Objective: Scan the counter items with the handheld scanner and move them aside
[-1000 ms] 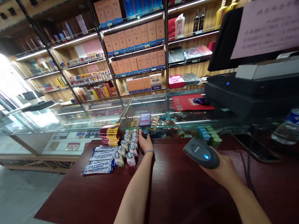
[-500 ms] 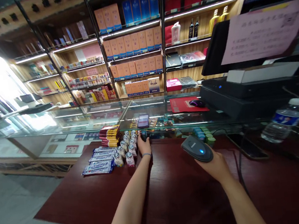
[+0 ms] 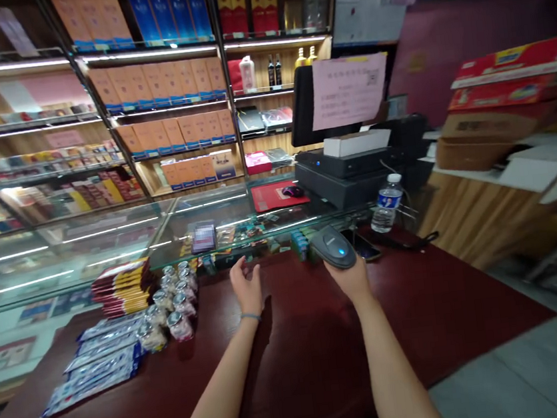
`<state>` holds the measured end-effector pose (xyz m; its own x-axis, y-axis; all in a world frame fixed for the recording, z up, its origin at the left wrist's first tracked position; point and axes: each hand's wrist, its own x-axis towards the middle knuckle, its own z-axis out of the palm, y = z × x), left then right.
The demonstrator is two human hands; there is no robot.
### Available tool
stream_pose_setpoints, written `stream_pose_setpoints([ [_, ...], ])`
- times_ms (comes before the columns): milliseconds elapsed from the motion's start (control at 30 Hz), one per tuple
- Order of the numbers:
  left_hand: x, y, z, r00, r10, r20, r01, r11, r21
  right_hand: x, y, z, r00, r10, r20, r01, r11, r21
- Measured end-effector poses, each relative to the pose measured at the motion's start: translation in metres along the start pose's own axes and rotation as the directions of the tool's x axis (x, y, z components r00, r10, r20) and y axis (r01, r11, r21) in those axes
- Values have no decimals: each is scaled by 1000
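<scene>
My right hand [image 3: 351, 280] is wrapped around a dark grey barcode scanner [image 3: 336, 248] with a blue light lit on top. My left hand [image 3: 247, 288] hovers over the dark red table, its fingers apart and nothing in them. To its left stand rows of small silver-lidded jars [image 3: 180, 325]. A small dark item [image 3: 208, 264] sits behind them, near the glass edge; its kind is not clear. Blue-and-white packets [image 3: 98, 365] lie left of the jars, with maroon-and-yellow packets [image 3: 122, 287] stacked behind. Small blue and green cylinders [image 3: 300, 244] stand beside the scanner, partly covered by it.
A glass display counter [image 3: 169, 216] runs along the table's far side. A phone [image 3: 363, 246] and a water bottle [image 3: 387, 204] are right of the scanner. Behind stands a monitor [image 3: 303, 109] with a pink paper sheet. Boxes [image 3: 491, 134] are piled at right.
My left hand has come away from the small dark item behind the jars and moved right, fingers now apart. My view has swung right. The scanner stays in my right hand.
</scene>
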<state>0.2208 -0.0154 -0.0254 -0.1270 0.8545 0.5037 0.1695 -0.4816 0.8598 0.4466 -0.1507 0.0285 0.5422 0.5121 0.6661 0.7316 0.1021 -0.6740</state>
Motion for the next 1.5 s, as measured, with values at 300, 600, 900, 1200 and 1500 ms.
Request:
stream_pose_setpoints([
  [300,-36,27,96,955,21,297,29,986,-164,8,11,-24,986,135,-95,-138,990,-28],
  [600,-33,17,136,936,90,341,-84,996,-33,10,17,-27,954,217,-206,-191,972,137],
  [900,-34,21,131,943,110,314,-98,994,-56,7,19,-24,957,233,-170,-214,969,127],
  [1200,-30,23,98,975,-7,223,53,978,-200,8,17,-24,964,226,-143,-218,973,70],
  [1500,-1,21,-8,899,-333,283,432,778,-457,5,10,-12,991,132,-35,-134,991,-32],
])
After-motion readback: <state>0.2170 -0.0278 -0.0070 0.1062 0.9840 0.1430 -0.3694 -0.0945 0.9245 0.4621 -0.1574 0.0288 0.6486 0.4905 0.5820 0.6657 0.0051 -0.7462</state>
